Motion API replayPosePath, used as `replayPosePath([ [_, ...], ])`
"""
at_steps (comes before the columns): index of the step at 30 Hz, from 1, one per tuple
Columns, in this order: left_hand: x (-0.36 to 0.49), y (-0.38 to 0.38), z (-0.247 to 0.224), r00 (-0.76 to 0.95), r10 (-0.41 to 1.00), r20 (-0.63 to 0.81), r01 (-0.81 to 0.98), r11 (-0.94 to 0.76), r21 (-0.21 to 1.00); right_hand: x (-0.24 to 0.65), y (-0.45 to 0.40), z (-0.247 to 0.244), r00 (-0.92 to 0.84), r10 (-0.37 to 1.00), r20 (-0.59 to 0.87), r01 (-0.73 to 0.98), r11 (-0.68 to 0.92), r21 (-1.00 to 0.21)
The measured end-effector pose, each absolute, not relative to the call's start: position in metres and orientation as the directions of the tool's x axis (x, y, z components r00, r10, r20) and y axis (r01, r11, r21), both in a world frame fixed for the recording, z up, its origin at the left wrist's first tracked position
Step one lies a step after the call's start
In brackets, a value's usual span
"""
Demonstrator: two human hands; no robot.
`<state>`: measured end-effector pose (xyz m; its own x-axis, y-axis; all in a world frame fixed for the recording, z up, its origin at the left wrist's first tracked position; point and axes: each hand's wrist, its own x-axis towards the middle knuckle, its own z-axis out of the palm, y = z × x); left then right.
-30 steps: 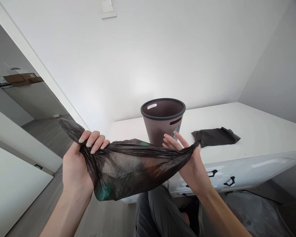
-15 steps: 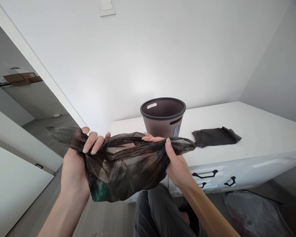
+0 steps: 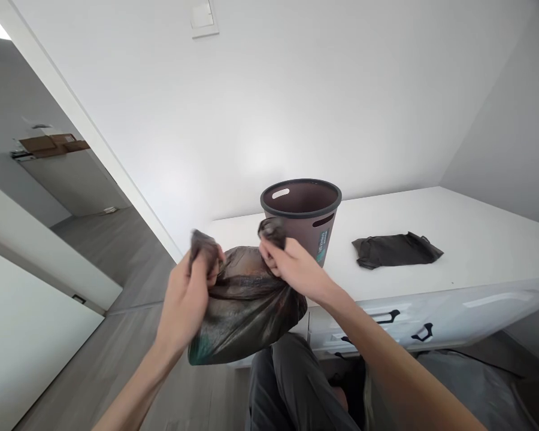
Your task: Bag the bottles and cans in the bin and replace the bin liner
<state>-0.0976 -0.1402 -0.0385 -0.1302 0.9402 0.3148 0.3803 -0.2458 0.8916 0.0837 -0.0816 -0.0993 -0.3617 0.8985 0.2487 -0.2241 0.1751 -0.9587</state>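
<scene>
Left hand (image 3: 184, 299) and right hand (image 3: 296, 266) clench bag (image 3: 249, 323)

On the left, fingers curl tightly round one bunched end. Between the hands, the filled bag hangs on the near side of the bin (image 3: 305, 230). The right hand closes on the other end, seemingly thumb against fingers, though blur hides the exact pinch. Far right, a dark pouch (image 3: 393, 250) lies on the cabinet (image 3: 386, 218). Even tension and gathered folds would spare the thin plastic.

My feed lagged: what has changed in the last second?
The left hand moved right and the right hand left, closing the gap; each now clutches a bunched end of the filled bag. The bin and the flat black pouch stayed put.
</scene>
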Motion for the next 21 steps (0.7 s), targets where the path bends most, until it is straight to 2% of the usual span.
replayPosePath([
  [2, -0.093, -0.144, -0.041, -0.062, 0.931, 0.359, 0.511, -0.279, 0.813, 0.079, -0.083, -0.092, -0.385, 0.879, 0.282, 0.016, 0.312, -0.95],
  [4, -0.088, -0.146, -0.042, 0.01, 0.923, 0.386, 0.559, -0.325, 0.763, 0.075, -0.087, -0.086, -0.413, 0.853, 0.319, 0.183, 0.421, -0.889],
  [7, -0.084, -0.144, -0.046, 0.052, 0.926, 0.375, 0.609, -0.327, 0.722, 0.072, -0.096, -0.078, -0.485, 0.803, 0.347, 0.238, 0.502, -0.831],
  [9, -0.085, -0.141, -0.049, 0.018, 0.932, 0.362, 0.606, -0.298, 0.738, 0.074, -0.1, -0.075, -0.517, 0.777, 0.359, 0.166, 0.503, -0.848],
  [11, -0.088, -0.137, -0.052, -0.052, 0.931, 0.36, 0.569, -0.269, 0.777, 0.079, -0.101, -0.076, -0.56, 0.745, 0.363, 0.016, 0.448, -0.894],
  [15, -0.093, -0.134, -0.053, -0.113, 0.932, 0.344, 0.529, -0.236, 0.815, 0.087, -0.095, -0.089, -0.613, 0.697, 0.372, -0.344, 0.188, -0.92],
  [18, -0.092, -0.135, -0.053, -0.112, 0.926, 0.359, 0.524, -0.252, 0.814, 0.083, -0.089, -0.099, -0.519, 0.787, 0.335, -0.482, 0.055, -0.874],
  [21, -0.09, -0.137, -0.053, -0.047, 0.94, 0.338, 0.488, -0.274, 0.829, 0.073, -0.088, -0.101, -0.412, 0.882, 0.228, -0.488, -0.003, -0.873],
])
